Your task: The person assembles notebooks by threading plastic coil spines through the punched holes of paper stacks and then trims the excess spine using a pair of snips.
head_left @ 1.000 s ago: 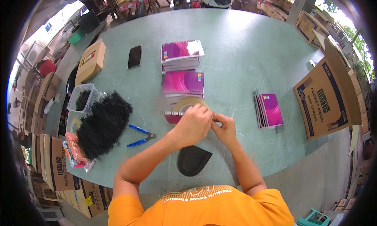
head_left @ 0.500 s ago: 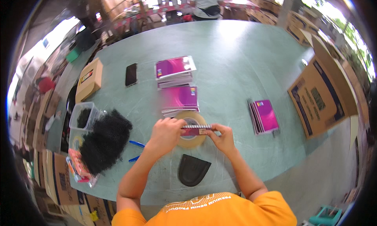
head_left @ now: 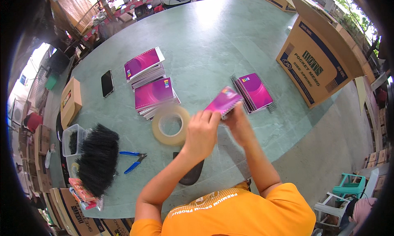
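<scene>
Between my two hands is a small purple spiral notebook (head_left: 224, 100), tilted and slightly blurred. My left hand (head_left: 202, 131) pinches its near left edge. My right hand (head_left: 238, 123) is closed round its right end, by the coil; those fingers are partly hidden. Just beyond it lies a pile of purple spiral notebooks (head_left: 256, 92) with black coils. To the left stand two stacks of purple-covered booklets, a far stack (head_left: 143, 65) and a nearer stack (head_left: 154, 94). A large roll of clear tape (head_left: 157, 127) sits beside the nearer stack. My left forearm partly covers a black rounded pad (head_left: 192, 175).
Blue-handled cutters (head_left: 133, 167) lie open left of my forearm, beside a heap of black coils (head_left: 98, 158) and a clear plastic tub (head_left: 73, 143). Farther off are a phone (head_left: 107, 83) and small carton (head_left: 72, 102). A large open cardboard box (head_left: 312, 67) stands right.
My hands have moved right with the notebook, from above the tape roll to beside the notebook pile. Its purple cover now faces up. The whole view has swung to the right.
</scene>
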A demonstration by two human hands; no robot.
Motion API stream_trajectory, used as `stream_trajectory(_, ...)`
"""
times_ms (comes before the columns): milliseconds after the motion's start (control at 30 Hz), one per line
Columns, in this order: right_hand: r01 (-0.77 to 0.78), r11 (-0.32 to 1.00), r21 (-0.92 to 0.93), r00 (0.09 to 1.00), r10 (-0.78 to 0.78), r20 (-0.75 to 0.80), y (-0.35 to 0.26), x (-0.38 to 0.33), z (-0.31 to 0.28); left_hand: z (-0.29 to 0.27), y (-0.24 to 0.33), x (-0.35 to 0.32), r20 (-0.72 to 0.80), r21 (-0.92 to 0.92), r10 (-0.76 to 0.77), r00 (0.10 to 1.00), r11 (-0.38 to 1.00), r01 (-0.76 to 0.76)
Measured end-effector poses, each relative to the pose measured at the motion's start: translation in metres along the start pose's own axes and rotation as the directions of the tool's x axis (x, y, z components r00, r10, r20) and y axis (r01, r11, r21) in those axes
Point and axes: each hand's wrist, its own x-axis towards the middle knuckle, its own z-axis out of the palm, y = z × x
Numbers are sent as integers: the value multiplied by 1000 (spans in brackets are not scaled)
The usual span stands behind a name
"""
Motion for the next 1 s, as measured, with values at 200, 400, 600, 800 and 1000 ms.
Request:
stream_trajectory(200,160,918,-362,984,-176,-12,-101,-4,-49,27,-8,74,-247,73,366,897,930,-360)
stream_trajectory(400,471,750,-464,816,-570,-92,-141,-12,-70,78,18,131,-270,-281,268,925,897,-342)
stream_trajectory(600,79,495,-865,951,-298,-84,-79,57,-146,144,-28,93,-100,-345,53,994,935,-85)
stream_trajectory(800,80,456,-886,985,-172,0,-75,70,-155,113,7,93,624,-569,-420,659,332,752)
stream_trajectory(1000,225,417,-881,968,-196,155,-68,82,-145,121,5,80,696,-606,-292,656,250,755)
